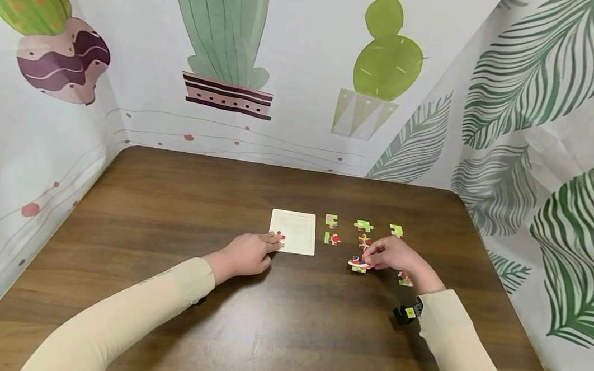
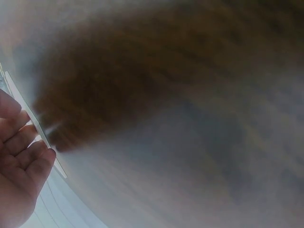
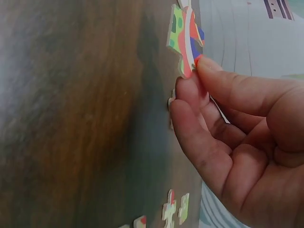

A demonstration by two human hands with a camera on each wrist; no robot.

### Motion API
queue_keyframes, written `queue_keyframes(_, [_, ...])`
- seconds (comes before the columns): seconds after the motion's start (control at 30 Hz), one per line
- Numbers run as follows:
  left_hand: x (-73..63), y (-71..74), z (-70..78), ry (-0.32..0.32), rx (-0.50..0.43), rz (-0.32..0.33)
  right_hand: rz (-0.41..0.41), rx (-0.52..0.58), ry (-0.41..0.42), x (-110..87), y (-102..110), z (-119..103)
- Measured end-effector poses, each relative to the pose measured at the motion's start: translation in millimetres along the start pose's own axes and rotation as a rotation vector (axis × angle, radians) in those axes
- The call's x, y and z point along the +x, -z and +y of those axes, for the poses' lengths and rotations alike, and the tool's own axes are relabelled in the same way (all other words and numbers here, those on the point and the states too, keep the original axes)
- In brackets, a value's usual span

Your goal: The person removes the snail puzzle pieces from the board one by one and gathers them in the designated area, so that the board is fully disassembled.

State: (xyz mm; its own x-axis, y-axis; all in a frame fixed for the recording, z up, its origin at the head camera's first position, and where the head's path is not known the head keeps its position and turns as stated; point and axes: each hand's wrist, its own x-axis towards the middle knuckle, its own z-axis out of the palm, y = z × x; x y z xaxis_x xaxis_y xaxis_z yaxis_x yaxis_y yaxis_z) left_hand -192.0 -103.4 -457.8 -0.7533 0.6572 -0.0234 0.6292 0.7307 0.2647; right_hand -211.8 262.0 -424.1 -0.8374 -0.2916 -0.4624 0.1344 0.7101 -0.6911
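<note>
A cream square puzzle tray (image 1: 298, 230) lies flat on the table, a small red puzzle piece (image 1: 282, 237) at its left side. My left hand (image 1: 245, 254) rests its fingers over the tray's left edge, by that piece. In the left wrist view the fingers (image 2: 35, 161) lie loosely against the tray's thin edge. With thumb and fingertips, my right hand (image 1: 393, 254) pinches a colourful puzzle piece (image 3: 185, 40) of green, red, white and blue. It is to the right of the tray, among loose pieces; the right hand partly hides some of these.
Loose puzzle pieces lie right of the tray: a pink-and-green one (image 1: 331, 220), a red one (image 1: 332, 238), a green one (image 1: 363, 226) and several more. The brown wooden table (image 1: 185, 202) meets a cactus-and-leaf printed cloth (image 1: 303, 68) behind.
</note>
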Motion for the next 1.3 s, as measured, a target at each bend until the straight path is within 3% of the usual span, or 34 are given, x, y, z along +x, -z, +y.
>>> queue_keyframes(0.87, [-1.0,1.2,1.7,0.026,0.015,-0.007,-0.01,0.013,0.003,-9.5,4,21])
queue_keyframes(1.3, [-0.1,1.8,1.5,0.024,0.014,-0.017,0.046,-0.069,-0.012,-7.1,0,22])
